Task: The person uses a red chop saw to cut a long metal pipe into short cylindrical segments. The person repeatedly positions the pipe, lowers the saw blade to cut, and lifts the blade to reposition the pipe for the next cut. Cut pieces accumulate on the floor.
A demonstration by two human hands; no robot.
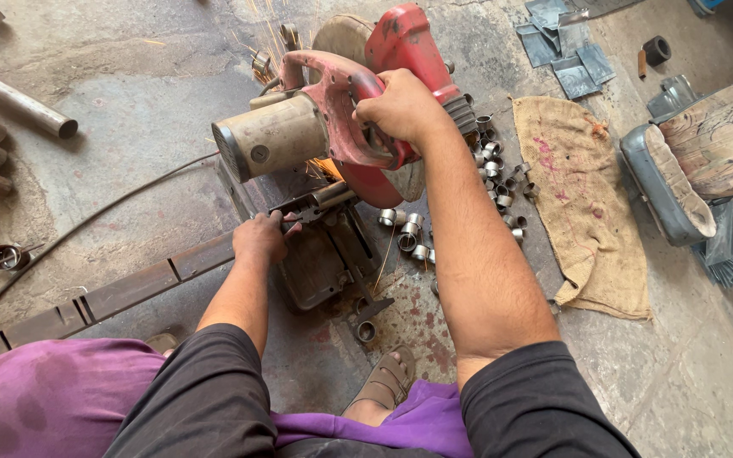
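Note:
A red chop saw (345,110) with a tan motor housing (271,136) stands on the concrete floor. My right hand (400,106) grips its red handle, with the blade lowered and sparks flying at the cut. My left hand (260,237) presses down on a long flat metal bar (103,297) that runs from the lower left into the saw's vise (320,203). Several short cut metal rings (409,233) lie on the floor right of the saw base.
A burlap sack (583,203) lies to the right, beside a worn seat (680,170). Metal pipes (10,106) lie at the left, flat metal pieces (566,51) at the top right. A black cable (86,225) crosses the floor. My sandaled foot (383,382) sits below the saw.

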